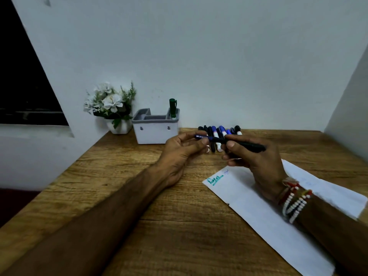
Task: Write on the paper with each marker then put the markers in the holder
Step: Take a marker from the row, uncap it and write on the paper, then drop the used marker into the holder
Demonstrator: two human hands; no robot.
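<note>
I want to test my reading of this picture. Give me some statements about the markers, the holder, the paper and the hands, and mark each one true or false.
1. A green marker stands in the holder. True.
2. The holder lies on its side. False: it stands upright.
3. The right hand and the left hand hold one dark marker between them. True.
4. The paper is blank. False: it bears green writing.
5. The loose markers lie on the paper. False: they lie on the table, beyond it.
</note>
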